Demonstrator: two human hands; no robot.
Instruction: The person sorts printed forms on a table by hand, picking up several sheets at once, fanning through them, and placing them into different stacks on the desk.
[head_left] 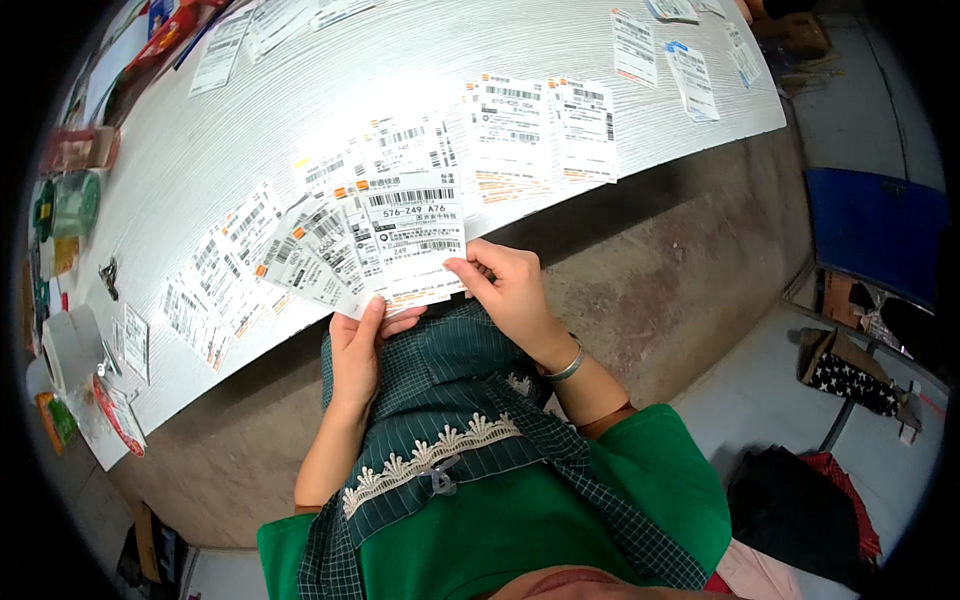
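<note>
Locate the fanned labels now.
The fanned labels are left of centre in the head view, by the near edge of the white table, held by the left hand and right hand.

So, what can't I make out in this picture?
All in the head view:
Faces of the fanned labels in the left hand: partly covered by one another and the front label.
Labels at the top: cut off by the picture's edge.
Far blue-marked label: fine print too small.

Both hands (355, 350) (512, 288) in pinch grips
</note>
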